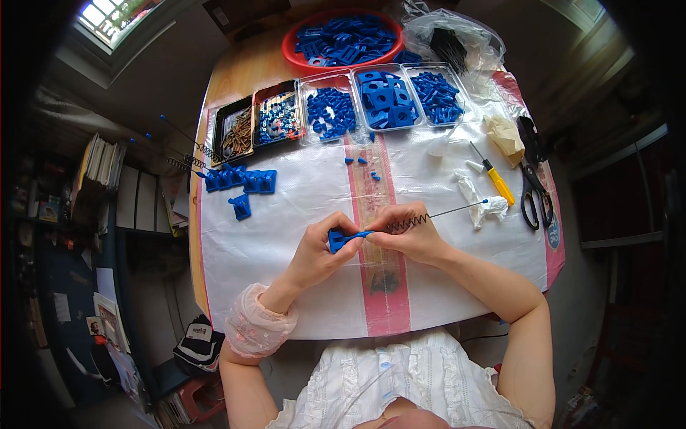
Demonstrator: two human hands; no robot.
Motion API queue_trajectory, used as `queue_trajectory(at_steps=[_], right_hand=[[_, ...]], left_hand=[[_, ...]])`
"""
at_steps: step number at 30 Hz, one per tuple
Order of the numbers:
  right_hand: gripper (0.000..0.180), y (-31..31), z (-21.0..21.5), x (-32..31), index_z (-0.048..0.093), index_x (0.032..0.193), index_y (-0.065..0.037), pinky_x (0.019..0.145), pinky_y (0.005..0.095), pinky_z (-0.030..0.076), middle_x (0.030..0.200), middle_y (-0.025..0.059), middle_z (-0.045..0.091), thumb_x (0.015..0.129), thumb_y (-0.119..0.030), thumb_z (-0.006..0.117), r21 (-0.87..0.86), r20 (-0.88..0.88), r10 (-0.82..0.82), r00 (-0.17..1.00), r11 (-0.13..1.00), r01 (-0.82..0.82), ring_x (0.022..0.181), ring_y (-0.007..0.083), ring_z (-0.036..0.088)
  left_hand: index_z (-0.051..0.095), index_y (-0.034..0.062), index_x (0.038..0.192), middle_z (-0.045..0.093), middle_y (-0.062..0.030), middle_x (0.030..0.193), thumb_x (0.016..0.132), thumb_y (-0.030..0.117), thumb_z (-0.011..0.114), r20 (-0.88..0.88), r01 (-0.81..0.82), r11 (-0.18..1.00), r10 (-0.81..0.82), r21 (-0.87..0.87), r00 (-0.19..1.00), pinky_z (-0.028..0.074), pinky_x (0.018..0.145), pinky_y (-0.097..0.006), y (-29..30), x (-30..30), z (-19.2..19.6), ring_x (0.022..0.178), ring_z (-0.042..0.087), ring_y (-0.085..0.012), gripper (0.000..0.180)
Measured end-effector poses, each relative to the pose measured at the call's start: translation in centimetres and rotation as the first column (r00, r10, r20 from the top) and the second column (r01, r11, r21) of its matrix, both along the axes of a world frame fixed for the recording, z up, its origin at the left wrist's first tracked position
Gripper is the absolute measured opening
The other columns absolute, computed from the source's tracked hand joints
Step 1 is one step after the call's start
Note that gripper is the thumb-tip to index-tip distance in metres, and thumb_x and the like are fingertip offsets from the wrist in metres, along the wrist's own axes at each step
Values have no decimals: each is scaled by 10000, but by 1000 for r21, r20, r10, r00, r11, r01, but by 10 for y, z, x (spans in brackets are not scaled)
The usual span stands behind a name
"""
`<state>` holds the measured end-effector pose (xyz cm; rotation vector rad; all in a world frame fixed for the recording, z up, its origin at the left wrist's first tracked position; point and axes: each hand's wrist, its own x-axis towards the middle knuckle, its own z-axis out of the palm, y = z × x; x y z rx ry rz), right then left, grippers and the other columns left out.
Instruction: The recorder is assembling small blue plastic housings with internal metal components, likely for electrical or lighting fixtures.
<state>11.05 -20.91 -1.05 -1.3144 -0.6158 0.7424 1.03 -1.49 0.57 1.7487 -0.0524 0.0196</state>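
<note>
My left hand [319, 250] pinches a small blue plastic part [341, 238] above the white sheet on the table. My right hand [409, 232] grips the near end of a thin metal rod with a coiled spring [409, 222] on it, pressed against the blue part. The rod [457, 209] runs out to the right and ends in a blue tip near a crumpled white scrap [483, 207]. Both hands meet over the pink stripe of the sheet.
Trays of blue parts [386, 96], screws and washers [277, 116] line the far side, behind them a red bowl [341, 39] of blue pieces. Assembled blue pieces [241, 182] lie left; a yellow screwdriver [494, 179] and black scissors [532, 189] lie right.
</note>
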Motion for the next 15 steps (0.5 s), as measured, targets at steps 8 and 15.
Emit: queue_trajectory(at_steps=[8, 15], right_hand=[[63, 0, -1, 0, 726, 872, 26, 633, 200, 461, 802, 28, 679, 810, 15, 735, 13, 9, -3, 1000, 1000, 3, 723, 52, 599], [62, 0, 1, 0, 722, 867, 29, 645, 205, 465, 816, 37, 681, 806, 32, 726, -5, 6, -4, 1000, 1000, 4, 739, 61, 608]], left_hand=[[600, 1, 904, 587, -8, 754, 889, 84, 682, -7, -1, 1000, 1, -1, 1000, 419, 595, -222, 0, 0, 0, 680, 500, -46, 118], [599, 2, 908, 585, -6, 753, 891, 87, 682, 12, -2, 1000, 2, 15, 1000, 415, 590, -221, 0, 0, -2, 677, 496, -42, 120]])
